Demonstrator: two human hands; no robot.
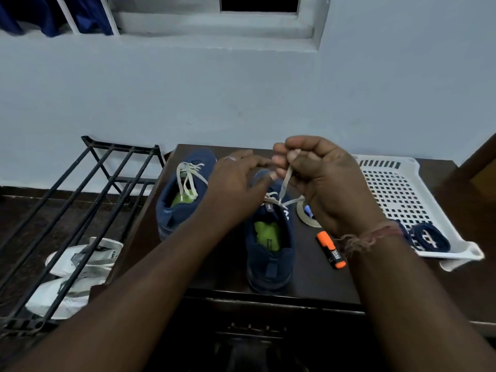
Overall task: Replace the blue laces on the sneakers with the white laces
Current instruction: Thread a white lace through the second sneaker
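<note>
Two navy sneakers with green insoles stand on a dark wooden table. The left sneaker carries a white lace, its ends lying loose over the opening. On the right sneaker a white lace runs up from the top eyelets. My right hand pinches that lace and holds it taut above the shoe. Over the shoe's front, my left hand has its fingers at the lacing; what they hold is hidden. Blue laces lie in a white basket.
The white perforated basket sits at the table's right. An orange highlighter and a roll of tape lie beside the right sneaker. A black metal rack stands left of the table, with white shoes under it.
</note>
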